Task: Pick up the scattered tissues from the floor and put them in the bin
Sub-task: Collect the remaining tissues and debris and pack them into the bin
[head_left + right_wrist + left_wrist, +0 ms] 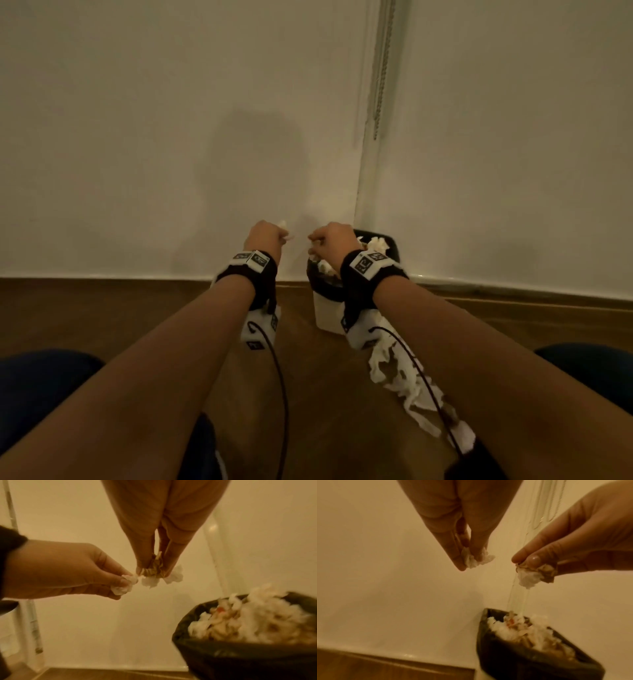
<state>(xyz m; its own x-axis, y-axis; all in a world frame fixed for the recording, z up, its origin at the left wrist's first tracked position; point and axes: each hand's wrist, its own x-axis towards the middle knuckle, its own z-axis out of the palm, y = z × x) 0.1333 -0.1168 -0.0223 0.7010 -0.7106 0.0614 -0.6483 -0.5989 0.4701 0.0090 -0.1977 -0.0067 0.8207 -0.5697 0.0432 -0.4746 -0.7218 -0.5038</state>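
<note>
Plainly, the fingertips (458, 559) of the left hand (453, 524) are pressed together on a small crumpled wad of white tissue (476, 559), and the right hand (164, 524) likewise pinches a scrunched bunch of white and brownish tissue (154, 573) between thumb and fingers, the paper flaring out just below the tips. Both hands hang in the air close to each other; the right one is above the near left edge of the small bin with a black liner (530, 660), the left one beside it, over the wooden floor (137, 315). That bin stands in the corner where two pale walls (137, 137) meet and is already heaped with white tissue to its rim. More torn white tissue (404, 380) lies strewn on the floor along the near right side of the bin, under the right forearm. Such paper should be nearly weightless, soft and easily torn, so a light pinch on the bunched middle ought to serve better than a loose edge, and a wad dropped on the heap may roll off unless pressed down.
</note>
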